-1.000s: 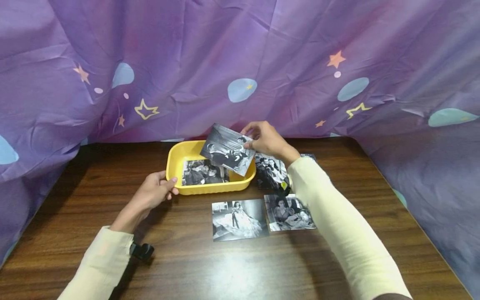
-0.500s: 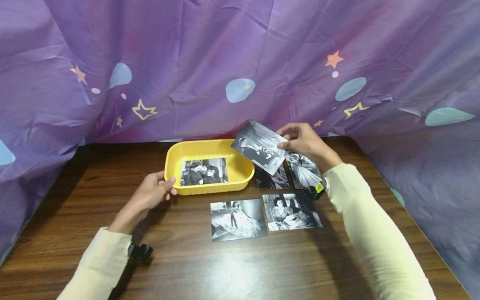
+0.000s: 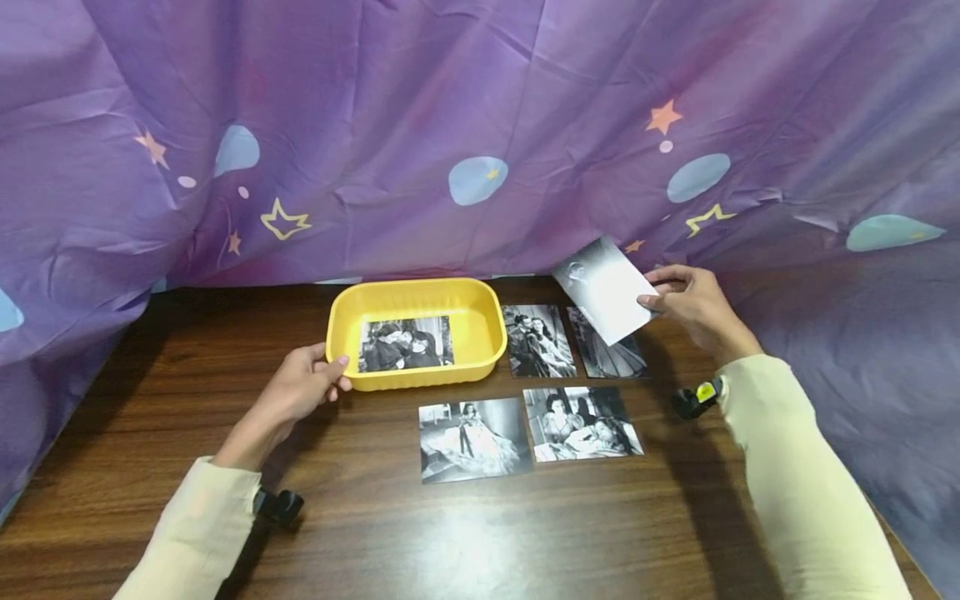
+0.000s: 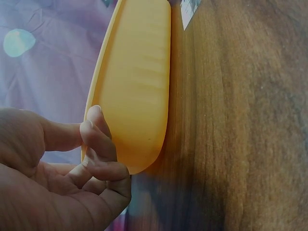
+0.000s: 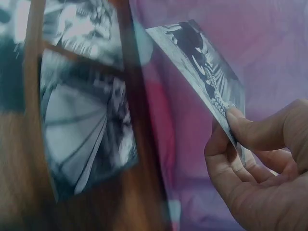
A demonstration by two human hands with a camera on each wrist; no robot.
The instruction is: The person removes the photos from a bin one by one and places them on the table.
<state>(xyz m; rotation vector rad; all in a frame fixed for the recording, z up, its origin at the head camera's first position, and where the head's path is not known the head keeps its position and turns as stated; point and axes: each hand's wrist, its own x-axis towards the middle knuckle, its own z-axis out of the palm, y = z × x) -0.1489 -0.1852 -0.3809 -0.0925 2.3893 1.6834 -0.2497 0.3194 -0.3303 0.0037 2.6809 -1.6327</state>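
My left hand [image 3: 300, 387] pinches the near left corner of a yellow plastic tray [image 3: 427, 380], thumb at the rim and fingers curled against the outer wall in the left wrist view. Inside the tray lies a black-and-white photo [image 3: 406, 343]. To the right, my right hand [image 3: 697, 304] pinches another photo [image 3: 606, 292] by its right edge, tilted above the table; glare washes out its picture in the head view. Beneath it, a photo with a wide pale skirt [image 5: 79, 130] is partly covered in the head view. A photo of a couple [image 3: 540, 342] lies beside the tray.
Two more photos lie nearer on the brown wooden table [image 3: 360, 500]: one with a white gown [image 3: 476, 440] and one with a seated figure [image 3: 583, 423]. A purple curtain [image 3: 390, 150] with stars hangs directly behind the table's far edge.
My right hand has carried its photo from over the tray to the right, past the couple photo, and its surface now catches glare. The left hand keeps its hold on the tray.
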